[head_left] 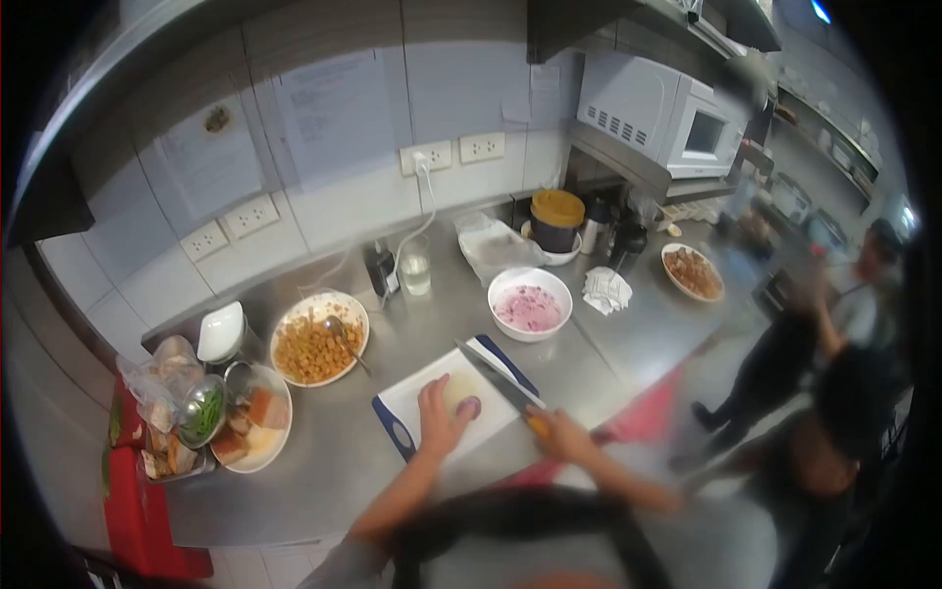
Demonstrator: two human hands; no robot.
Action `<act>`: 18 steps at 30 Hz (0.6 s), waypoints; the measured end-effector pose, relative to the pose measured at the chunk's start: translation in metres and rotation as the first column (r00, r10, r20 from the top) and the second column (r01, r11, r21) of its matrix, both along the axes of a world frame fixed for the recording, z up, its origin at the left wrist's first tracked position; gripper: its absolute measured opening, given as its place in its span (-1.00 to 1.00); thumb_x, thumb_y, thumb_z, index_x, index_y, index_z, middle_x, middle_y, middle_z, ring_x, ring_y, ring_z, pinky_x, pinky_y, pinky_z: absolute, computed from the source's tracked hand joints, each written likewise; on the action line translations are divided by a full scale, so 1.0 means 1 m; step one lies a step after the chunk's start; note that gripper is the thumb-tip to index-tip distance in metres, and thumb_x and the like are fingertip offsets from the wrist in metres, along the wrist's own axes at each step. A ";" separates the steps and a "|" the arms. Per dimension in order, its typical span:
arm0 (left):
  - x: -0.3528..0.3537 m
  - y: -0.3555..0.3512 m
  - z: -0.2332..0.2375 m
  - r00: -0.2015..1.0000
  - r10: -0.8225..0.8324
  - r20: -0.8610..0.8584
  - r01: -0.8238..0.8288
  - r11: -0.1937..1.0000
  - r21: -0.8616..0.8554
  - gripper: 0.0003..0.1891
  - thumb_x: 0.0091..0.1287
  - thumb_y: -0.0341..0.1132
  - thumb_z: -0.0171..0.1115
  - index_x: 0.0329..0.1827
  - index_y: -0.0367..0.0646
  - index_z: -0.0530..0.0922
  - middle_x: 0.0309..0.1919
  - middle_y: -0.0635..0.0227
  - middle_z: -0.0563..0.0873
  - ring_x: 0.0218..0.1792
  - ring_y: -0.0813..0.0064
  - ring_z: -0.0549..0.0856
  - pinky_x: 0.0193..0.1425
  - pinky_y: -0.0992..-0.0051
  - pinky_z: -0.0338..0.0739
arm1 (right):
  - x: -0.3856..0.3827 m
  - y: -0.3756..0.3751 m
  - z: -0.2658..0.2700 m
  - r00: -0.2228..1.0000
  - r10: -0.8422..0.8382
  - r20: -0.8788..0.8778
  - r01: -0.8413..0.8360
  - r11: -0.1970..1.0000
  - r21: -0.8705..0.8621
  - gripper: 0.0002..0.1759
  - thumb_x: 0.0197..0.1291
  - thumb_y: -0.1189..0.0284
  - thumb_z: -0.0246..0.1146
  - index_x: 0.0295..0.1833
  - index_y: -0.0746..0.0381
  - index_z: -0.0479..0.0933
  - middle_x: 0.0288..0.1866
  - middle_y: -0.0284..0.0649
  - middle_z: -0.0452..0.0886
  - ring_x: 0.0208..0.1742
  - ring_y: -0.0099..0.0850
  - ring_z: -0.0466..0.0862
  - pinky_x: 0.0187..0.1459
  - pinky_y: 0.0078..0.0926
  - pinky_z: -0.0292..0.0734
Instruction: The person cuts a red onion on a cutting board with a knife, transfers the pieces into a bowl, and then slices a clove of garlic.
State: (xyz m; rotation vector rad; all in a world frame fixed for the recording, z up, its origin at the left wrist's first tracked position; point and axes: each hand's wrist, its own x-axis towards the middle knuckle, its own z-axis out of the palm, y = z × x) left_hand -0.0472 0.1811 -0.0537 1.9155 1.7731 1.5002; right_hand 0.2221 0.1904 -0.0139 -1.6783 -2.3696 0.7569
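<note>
A white cutting board (404, 395) with blue ends lies on the steel counter. On it my left hand (441, 416) rests against a pale, purple-tinged piece of food (459, 395), with fingers bent round its left side. My right hand (561, 435) is closed on the yellow handle of a knife (500, 383). The blade slants up and left over the right part of the board, beside the food and apart from it. Behind the board stands a white bowl (564, 326) with pink and purple bits in it.
Left of the board are a bowl of diced food (316, 344), a plate with meat pieces (277, 450) and a bowl of green pieces (202, 412). A glass (417, 275) and black-and-yellow container (555, 224) stand behind. People (834, 373) are at the right.
</note>
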 end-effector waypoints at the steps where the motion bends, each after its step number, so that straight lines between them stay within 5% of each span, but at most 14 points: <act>1: 0.001 0.001 0.000 1.000 0.001 0.013 -0.001 1.000 -0.005 -0.25 0.18 -0.18 0.43 0.39 -0.26 0.30 0.20 -0.09 0.43 0.26 -0.09 0.39 0.39 0.07 0.26 | -0.003 0.001 0.003 1.000 -0.012 0.002 0.012 1.000 0.000 -0.27 0.11 0.24 0.31 0.45 -0.31 0.32 0.03 -0.04 0.53 0.00 -0.01 0.65 0.07 -0.15 0.57; 5: -0.003 0.005 -0.007 0.999 -0.013 -0.035 0.013 1.000 -0.003 -0.24 0.19 -0.18 0.42 0.41 -0.27 0.28 0.25 -0.08 0.42 0.29 -0.10 0.36 0.43 0.06 0.21 | 0.000 0.003 -0.006 0.999 -0.011 -0.042 0.010 0.999 -0.035 -0.28 0.14 0.25 0.29 0.45 -0.32 0.30 0.05 -0.02 0.52 0.04 0.01 0.63 0.08 -0.11 0.56; 11: -0.021 0.001 -0.005 0.984 0.002 0.178 0.010 0.998 -0.062 -0.31 0.30 -0.40 0.27 0.49 -0.18 0.21 0.35 0.05 0.27 0.37 0.13 0.32 0.33 0.18 0.37 | 0.006 0.004 -0.015 0.998 -0.006 -0.063 0.009 0.998 0.061 -0.28 0.08 0.27 0.30 0.42 -0.29 0.33 -0.06 -0.01 0.53 -0.13 0.00 0.65 -0.08 -0.12 0.59; 16: -0.031 -0.060 0.023 0.987 0.103 0.123 -0.100 0.995 -0.029 -0.27 0.18 -0.36 0.39 0.45 -0.15 0.29 0.35 0.04 0.31 0.38 0.06 0.31 0.35 0.17 0.35 | 0.016 -0.002 0.017 0.999 0.004 -0.054 -0.002 1.000 0.030 -0.34 0.11 0.35 0.30 0.39 -0.17 0.40 -0.06 0.01 0.61 -0.04 0.01 0.66 0.02 -0.12 0.56; 18: -0.034 -0.070 0.030 0.987 0.137 0.086 -0.136 0.991 -0.021 -0.26 0.13 -0.36 0.42 0.42 -0.14 0.32 0.34 0.02 0.34 0.38 0.03 0.31 0.38 0.17 0.33 | 0.023 0.000 0.022 0.983 0.040 -0.177 -0.029 0.998 0.061 -0.34 0.13 0.42 0.32 0.40 -0.04 0.40 -0.14 0.02 0.65 -0.15 -0.12 0.68 -0.06 -0.26 0.58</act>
